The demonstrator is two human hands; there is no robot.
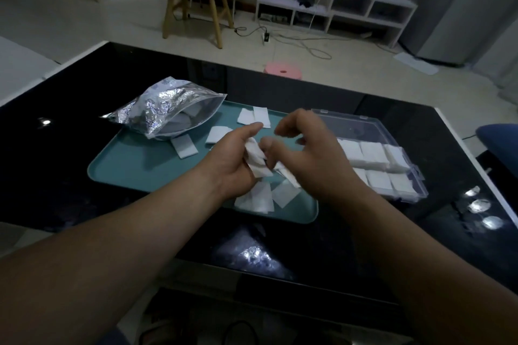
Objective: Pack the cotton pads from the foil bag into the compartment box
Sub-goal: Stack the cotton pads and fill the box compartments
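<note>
Glossy black table (56, 162) — teal tray (134, 171) at centre, clear compartment box (372, 131) just right

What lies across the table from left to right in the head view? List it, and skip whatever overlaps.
foil bag → left hand, holding cotton pads → right hand → compartment box

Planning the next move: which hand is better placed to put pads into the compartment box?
Probably right: the right hand is beside the compartment box; the left hand, gripping cotton pads, is farther.
</note>
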